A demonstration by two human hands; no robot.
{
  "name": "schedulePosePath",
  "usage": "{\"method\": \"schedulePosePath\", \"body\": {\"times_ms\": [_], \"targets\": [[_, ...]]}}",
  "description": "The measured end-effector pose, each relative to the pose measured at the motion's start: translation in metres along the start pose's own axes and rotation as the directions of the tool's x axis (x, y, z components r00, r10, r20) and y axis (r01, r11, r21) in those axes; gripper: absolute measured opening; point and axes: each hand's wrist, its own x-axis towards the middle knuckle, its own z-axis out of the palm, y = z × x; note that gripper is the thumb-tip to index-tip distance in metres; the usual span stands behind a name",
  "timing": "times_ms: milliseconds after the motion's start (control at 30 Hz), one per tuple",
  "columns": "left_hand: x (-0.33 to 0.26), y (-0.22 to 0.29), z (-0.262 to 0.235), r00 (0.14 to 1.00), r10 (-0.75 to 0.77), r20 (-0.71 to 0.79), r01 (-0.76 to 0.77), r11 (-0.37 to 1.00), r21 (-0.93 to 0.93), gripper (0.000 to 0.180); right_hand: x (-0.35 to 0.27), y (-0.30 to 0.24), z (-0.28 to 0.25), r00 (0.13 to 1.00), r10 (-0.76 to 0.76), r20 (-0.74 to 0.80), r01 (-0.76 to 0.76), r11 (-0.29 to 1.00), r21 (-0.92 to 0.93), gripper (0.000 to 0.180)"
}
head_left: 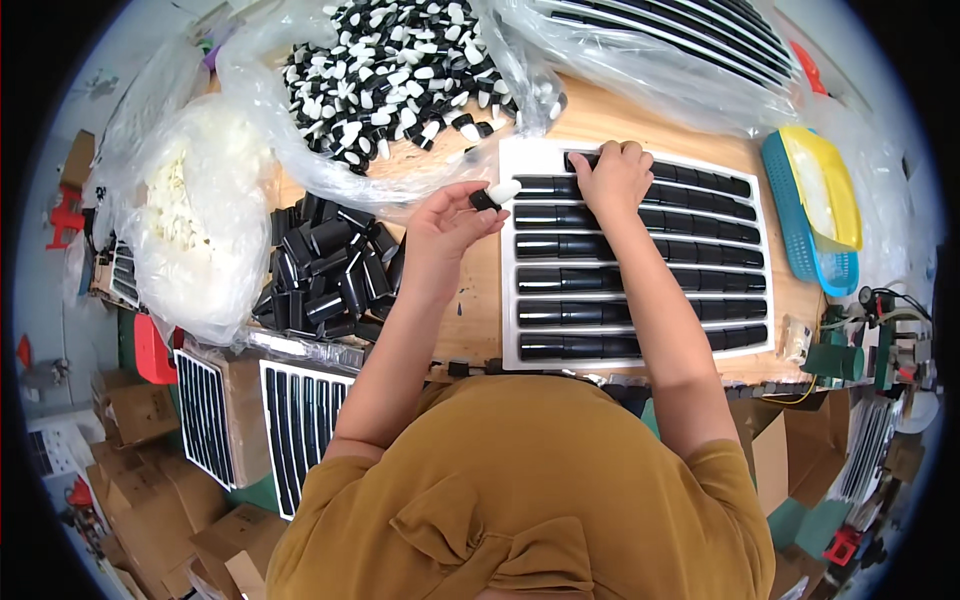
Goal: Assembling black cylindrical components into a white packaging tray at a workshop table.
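My left hand (450,222) pinches a small black cap piece with a rounded white tip (504,190), held up beside the left edge of a white tray (509,300). Rows of glossy black tubes (570,280) lie lengthwise in that tray's slots. Over the top row, my right hand (616,182) rests with its fingers curled over a black tube (575,158), partly hiding the row. Left of the tray lies a heap of loose black tube pieces (325,262). Farther back is a large pile of black pieces with white tips (400,80).
Clear plastic bags surround the piles; one bag (190,220) holds white pieces. Another wrapped black-tube tray (690,40) lies at the back. A blue basket (790,210) with a yellow one (835,180) stands right. Filled trays (290,430) and cardboard boxes (150,500) sit below left.
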Motion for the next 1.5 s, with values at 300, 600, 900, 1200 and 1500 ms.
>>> {"method": "schedulePosePath", "body": {"times_ms": [300,600,900,1200,1500], "targets": [[-0.002,-0.020,-0.008,0.995,-0.078,-0.057,0.076,0.996,-0.042,0.032,-0.005,-0.023,0.001,0.997,0.023,-0.069,-0.025,0.999,-0.021,0.043],[-0.009,-0.013,-0.014,0.988,-0.118,-0.102,0.117,0.993,-0.017,0.029,-0.034,-0.025,-0.065,0.876,-0.136,0.462,-0.433,0.199,0.879,0.021],[-0.016,-0.001,-0.002,0.997,-0.057,0.053,0.048,0.985,0.166,0.026,-0.065,-0.011,-0.110,0.805,-0.256,0.535,-0.470,0.274,0.839,0.023],[-0.024,-0.002,0.011,0.988,-0.070,0.141,0.038,0.975,0.219,0.029,-0.081,-0.014,-0.115,0.792,-0.314,0.523,-0.440,0.299,0.847,0.025],[-0.027,0.003,0.017,0.978,-0.100,0.186,0.034,0.945,0.325,0.029,-0.091,-0.015,-0.120,0.832,-0.312,0.459,-0.318,0.411,0.854,0.026]]}}
